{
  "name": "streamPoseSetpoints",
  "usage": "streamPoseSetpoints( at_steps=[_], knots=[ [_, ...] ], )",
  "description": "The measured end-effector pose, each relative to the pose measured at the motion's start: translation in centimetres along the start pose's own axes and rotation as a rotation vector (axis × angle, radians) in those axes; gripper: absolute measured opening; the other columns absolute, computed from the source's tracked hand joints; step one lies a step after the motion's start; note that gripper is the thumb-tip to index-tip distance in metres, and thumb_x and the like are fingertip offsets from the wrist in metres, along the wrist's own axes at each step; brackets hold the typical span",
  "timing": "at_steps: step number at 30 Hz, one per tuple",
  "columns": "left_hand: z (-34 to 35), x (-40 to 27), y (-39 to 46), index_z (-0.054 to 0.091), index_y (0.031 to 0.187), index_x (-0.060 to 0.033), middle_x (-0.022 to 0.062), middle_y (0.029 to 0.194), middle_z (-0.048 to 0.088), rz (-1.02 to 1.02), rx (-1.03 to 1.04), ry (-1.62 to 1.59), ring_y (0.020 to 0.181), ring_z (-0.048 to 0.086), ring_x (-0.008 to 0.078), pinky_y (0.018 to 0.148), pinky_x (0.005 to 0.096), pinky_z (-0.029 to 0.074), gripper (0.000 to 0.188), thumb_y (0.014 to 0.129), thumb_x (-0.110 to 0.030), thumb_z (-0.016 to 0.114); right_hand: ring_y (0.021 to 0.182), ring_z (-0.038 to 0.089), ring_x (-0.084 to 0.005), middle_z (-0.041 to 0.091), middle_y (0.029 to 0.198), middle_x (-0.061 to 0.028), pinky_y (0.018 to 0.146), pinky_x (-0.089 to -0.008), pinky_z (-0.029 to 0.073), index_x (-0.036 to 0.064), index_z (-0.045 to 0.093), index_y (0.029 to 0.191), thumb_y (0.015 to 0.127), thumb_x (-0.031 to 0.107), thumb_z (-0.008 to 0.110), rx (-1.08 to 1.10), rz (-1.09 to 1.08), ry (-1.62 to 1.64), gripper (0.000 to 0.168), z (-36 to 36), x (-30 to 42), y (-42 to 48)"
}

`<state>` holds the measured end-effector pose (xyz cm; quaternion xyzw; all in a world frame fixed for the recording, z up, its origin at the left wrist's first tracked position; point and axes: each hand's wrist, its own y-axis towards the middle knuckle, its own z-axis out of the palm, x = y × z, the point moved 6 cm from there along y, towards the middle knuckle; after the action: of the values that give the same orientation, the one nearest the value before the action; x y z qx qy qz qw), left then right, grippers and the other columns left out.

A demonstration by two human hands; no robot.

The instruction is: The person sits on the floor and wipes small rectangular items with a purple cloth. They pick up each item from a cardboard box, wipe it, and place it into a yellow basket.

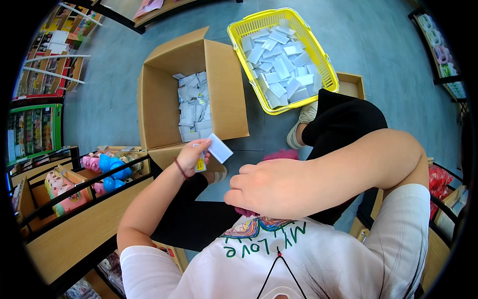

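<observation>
In my left hand [194, 157] are a white plastic label holder [220, 148], pinched between thumb and fingers, and a second one with a yellow printed tag [200, 163] against the fingers. My right hand [267, 188] is closed, back of the hand up, in front of my chest; fluffy dark pink material [282, 154] shows above and below it, and whether the fingers grip it is hidden. Beyond the left hand, an open cardboard box [227, 93] holds many label holders, some with tags. A yellow plastic basket [325, 67] to its right is filled with pale label holders.
A small cardboard tray [351, 85] lies on the floor beside the basket. At the left, a shelf with black rails [86, 183] carries pink and blue toys. More shelving [444, 80] stands at the far right. My shoe [298, 123] is close to the basket.
</observation>
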<state>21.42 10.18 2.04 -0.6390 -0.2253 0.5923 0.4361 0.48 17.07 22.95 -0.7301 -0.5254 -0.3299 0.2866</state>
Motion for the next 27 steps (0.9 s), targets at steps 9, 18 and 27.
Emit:
streamPoseSetpoints(
  at_steps=[9,18,27],
  knots=[
    [18.8,-10.2,5.5,0.059,0.100,-0.0021,0.0019,0.075,0.056,0.394,0.254,-0.172,0.059,0.050,0.0087,0.053,0.0237,0.044,0.028,0.090,-0.028,0.060,0.086,0.057,-0.0248,0.059,0.086,-0.0112,0.067,-0.0332,0.050,0.000,0.060,0.089,0.073,0.011,0.063,0.174,-0.030,-0.237,0.019,2.9,-1.4,0.3],
    [21.7,-3.2,11.8,0.051,0.109,-0.0025,0.0101,0.097,0.064,0.078,0.290,-0.167,0.065,0.052,0.0095,0.056,0.0248,0.048,0.026,0.092,-0.022,0.056,0.085,0.058,-0.0234,0.059,0.086,-0.0101,0.066,-0.0325,0.051,0.001,0.062,0.088,0.074,0.012,0.063,0.124,-0.004,-0.320,0.019,2.4,-2.4,0.5],
    [15.4,-6.4,4.7,0.052,0.115,-0.0027,0.0112,0.095,0.066,0.149,0.567,-0.008,0.070,0.057,0.0090,0.060,0.0243,0.049,0.027,0.089,-0.008,0.054,0.095,0.056,-0.0278,0.057,0.097,-0.0138,0.078,-0.0354,0.050,-0.001,0.059,0.099,0.071,0.005,0.065,0.198,0.120,-0.126,0.029,2.7,-2.6,0.7]
  ],
)
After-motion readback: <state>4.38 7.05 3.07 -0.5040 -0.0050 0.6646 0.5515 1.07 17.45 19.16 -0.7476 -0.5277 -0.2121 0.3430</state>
